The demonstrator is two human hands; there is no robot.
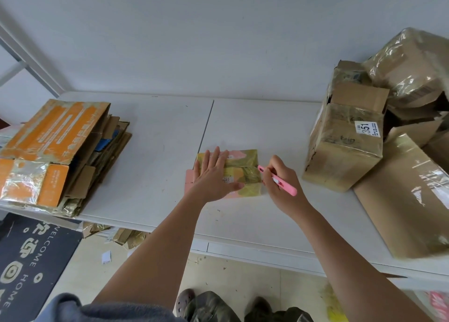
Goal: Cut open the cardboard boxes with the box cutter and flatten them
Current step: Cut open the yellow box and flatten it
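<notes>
A white folding table [155, 156] with a smooth, scuffed top and a centre seam spans the view against a plain pale wall. At its right end rises a heap of brown cardboard boxes [379, 137], blocky and wrapped in glossy, wrinkled clear tape; one carries a white label printed 351. At the left end lies a stack of flattened cardboard [60, 151], the top sheets orange-printed and patched with shiny tape, with plain brown and a blue layer beneath. On the floor to the left sits a dark doormat [31, 256] with pale lettering, and beside it lie crumpled scraps of tape [128, 236].

Near the table's middle rests a small pink cardboard box [240, 173], low and rectangular, sheathed in yellowish crinkled tape. The left hand [213, 176] presses flat on its left half, fingers straight and spread. Just to the box's right, the right hand [279, 180] curls its fingers round a slim pink plastic box cutter [277, 179], whose tip meets the box's right edge.
</notes>
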